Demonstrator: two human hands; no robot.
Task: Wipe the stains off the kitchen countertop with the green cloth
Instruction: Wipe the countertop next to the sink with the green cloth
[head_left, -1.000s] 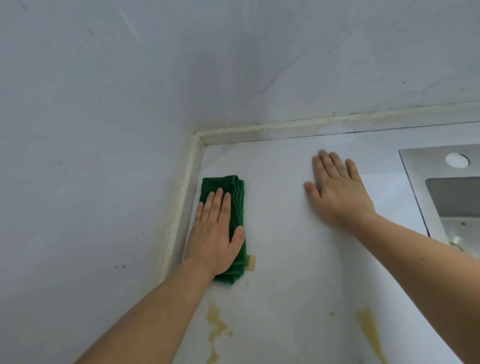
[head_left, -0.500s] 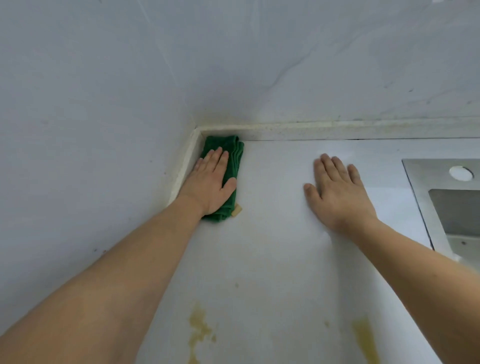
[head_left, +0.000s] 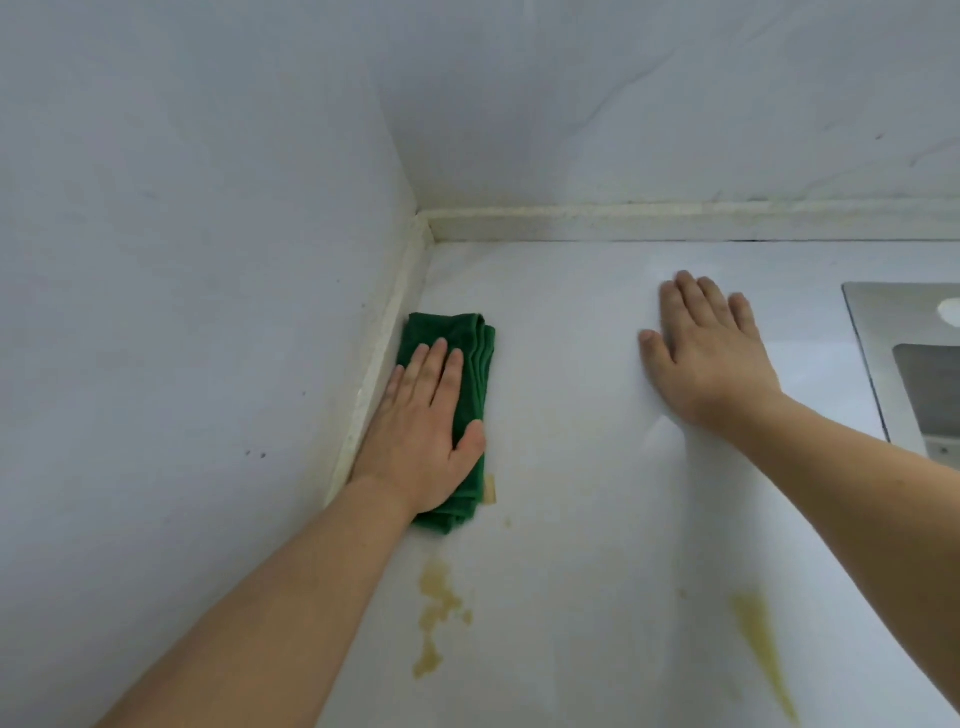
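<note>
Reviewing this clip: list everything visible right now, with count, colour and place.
green cloth: one, dark green, folded, on the countertop beside the left wall trim.
stains: two large yellowish-brown, near the front edge, one left, one right; small specks near the cloth.
countertop: one, white.
sink: one, steel, far right, partly cut off.
wall trim: cream, along both walls.
walls: two, pale grey-white, meeting in the corner.
left hand: flat, pressing the cloth.
right hand: flat on the bare countertop.
</note>
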